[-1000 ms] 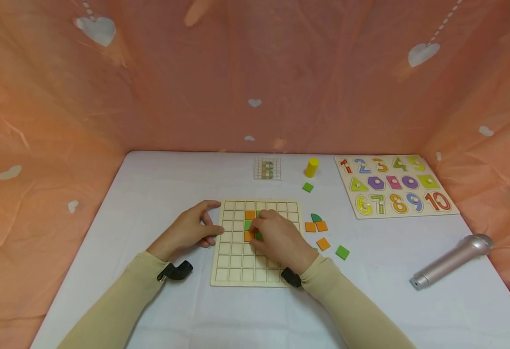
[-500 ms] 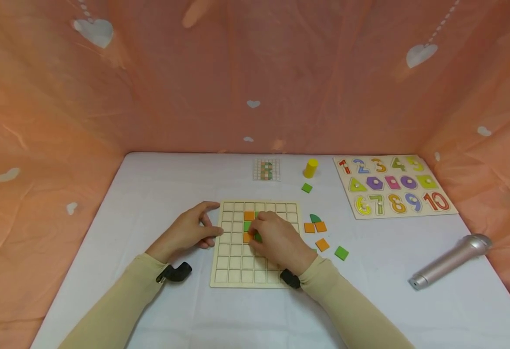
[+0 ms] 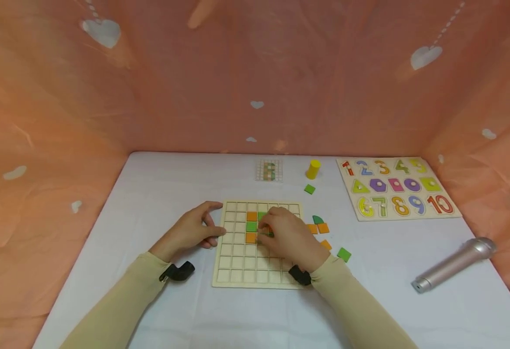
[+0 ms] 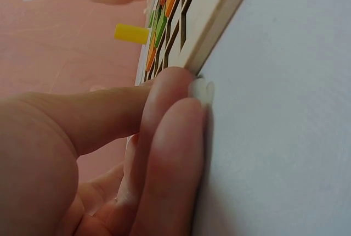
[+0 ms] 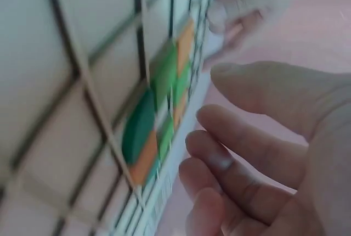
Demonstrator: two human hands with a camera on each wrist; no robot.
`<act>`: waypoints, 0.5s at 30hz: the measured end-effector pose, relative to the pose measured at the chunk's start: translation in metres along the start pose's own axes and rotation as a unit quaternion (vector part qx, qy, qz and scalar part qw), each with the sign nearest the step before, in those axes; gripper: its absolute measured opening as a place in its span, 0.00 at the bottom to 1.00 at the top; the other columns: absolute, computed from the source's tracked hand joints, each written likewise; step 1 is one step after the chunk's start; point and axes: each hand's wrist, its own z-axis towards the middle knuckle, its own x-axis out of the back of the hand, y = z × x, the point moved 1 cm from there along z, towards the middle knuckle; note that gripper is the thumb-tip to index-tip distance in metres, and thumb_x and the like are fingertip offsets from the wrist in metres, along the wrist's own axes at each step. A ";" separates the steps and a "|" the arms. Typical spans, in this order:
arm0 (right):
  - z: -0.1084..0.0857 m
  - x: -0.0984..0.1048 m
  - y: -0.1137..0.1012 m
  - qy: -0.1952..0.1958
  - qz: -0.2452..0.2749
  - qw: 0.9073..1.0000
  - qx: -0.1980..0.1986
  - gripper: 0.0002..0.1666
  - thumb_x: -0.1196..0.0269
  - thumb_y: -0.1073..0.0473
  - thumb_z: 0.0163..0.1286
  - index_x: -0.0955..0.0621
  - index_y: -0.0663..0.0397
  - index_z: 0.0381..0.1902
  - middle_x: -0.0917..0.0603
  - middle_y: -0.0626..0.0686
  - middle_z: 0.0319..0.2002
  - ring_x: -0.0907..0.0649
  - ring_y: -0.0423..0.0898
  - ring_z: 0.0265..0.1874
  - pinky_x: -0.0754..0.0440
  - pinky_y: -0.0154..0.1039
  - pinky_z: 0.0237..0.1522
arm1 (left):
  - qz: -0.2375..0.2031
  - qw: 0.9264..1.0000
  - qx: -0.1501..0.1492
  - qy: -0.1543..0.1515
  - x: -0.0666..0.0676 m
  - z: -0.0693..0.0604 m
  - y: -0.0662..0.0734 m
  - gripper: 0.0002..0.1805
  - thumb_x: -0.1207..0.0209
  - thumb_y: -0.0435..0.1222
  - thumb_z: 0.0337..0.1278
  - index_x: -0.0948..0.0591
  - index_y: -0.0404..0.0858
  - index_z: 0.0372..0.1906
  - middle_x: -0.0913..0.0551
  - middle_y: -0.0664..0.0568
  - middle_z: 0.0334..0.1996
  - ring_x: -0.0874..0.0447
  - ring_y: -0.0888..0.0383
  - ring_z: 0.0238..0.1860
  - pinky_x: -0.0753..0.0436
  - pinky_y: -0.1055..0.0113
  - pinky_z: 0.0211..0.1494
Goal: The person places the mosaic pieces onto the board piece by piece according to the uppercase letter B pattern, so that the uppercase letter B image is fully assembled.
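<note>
Wooden grid board (image 3: 249, 264) is laid flat on the bench (image 3: 167, 184), left edge touched by the left hand (image 3: 191, 227), thumb and index spread pretty wide. Orange and green tiles (image 3: 251, 227) are seated in it; over them the right hand (image 3: 293, 236) is held loosely curled, thumb parted.

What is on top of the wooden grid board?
Orange tiles, light green tiles and at least one dark green rounded tile sit on the wooden grid board. In the head view, the right grip covers part of it, so whatever lies there cannot be seen.
</note>
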 end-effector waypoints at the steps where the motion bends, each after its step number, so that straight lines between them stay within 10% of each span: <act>1: -0.003 0.003 0.004 0.003 0.002 1.000 -0.005 0.10 0.26 0.53 0.71 0.09 0.51 0.43 0.16 0.47 0.40 0.18 0.44 0.42 0.14 0.42 0.46 | 0.000 1.000 0.000 -0.001 -0.001 0.001 0.000 0.44 0.26 0.37 0.66 0.34 0.48 0.82 0.18 0.43 0.41 0.09 0.54 0.30 0.09 0.63 0.34; 15: -0.077 0.049 0.072 0.044 -0.007 0.992 -0.116 0.09 0.26 0.55 0.70 0.10 0.51 0.45 0.13 0.47 0.43 0.15 0.48 0.47 0.12 0.53 0.54 | -0.001 1.000 0.005 0.005 0.000 0.001 0.000 0.44 0.25 0.38 0.65 0.33 0.49 0.82 0.19 0.43 0.40 0.09 0.54 0.30 0.09 0.62 0.34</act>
